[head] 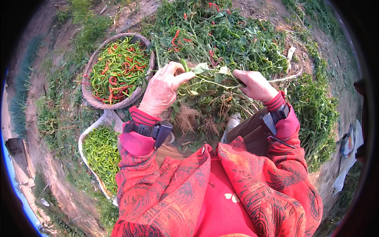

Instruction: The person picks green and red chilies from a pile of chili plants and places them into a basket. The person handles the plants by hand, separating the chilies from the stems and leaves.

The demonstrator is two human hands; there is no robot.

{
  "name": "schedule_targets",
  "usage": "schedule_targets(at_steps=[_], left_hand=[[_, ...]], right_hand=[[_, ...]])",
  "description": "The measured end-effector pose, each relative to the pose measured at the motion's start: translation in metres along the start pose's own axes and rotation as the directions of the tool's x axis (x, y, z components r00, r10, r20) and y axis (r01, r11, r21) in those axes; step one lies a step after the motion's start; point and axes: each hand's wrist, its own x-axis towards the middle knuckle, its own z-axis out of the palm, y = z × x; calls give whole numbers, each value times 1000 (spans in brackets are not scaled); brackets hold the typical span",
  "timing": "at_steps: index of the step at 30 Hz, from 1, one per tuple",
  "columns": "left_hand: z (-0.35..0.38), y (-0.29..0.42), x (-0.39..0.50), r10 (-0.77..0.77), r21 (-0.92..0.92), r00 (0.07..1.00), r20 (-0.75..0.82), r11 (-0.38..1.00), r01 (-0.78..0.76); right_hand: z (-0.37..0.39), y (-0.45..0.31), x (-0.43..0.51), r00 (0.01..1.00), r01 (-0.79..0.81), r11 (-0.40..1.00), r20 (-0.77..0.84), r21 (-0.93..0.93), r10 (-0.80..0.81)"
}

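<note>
My right hand [256, 86] grips the stem of an uprooted chili pepper plant [214, 78], which lies across in front of me with green leaves. At the other end of it, the thumb and forefinger of my left hand [167, 86] close around a green chili pepper [184, 64]. Just left of that hand stands a round woven basket [88, 96] full of green and red chili peppers [120, 69]. Below the basket, a white-edged sack [81, 151] lies open with green chili peppers [102, 154] in it, partly hidden by my left sleeve.
A large heap of pulled pepper plants [231, 38] with some red peppers spreads beyond my hands. More cut greenery [314, 118] lies to the right. Dry roots [188, 118] lie near my shoes. A white plastic sheet [351, 160] rests at the far right.
</note>
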Motion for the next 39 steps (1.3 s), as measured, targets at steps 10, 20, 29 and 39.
schedule_targets(at_steps=[10,20,29,39], left_hand=[[14,-20,-9,-65,58,996,-56,996,68],[-17,-62,-11,-425,80,742,-518,840,537],[4,-59,-16,-729,-916,682,61,231,329],[21,-44,-3,-710,-940,642,291,-89,328]], right_hand=[[-8,10,1,995,-88,988,61,129,80],[-7,22,-7,995,-98,979,32,181,94],[-14,15,-1,993,-113,987,31,118,110],[-13,4,3,1000,5,990,-24,144,-2]])
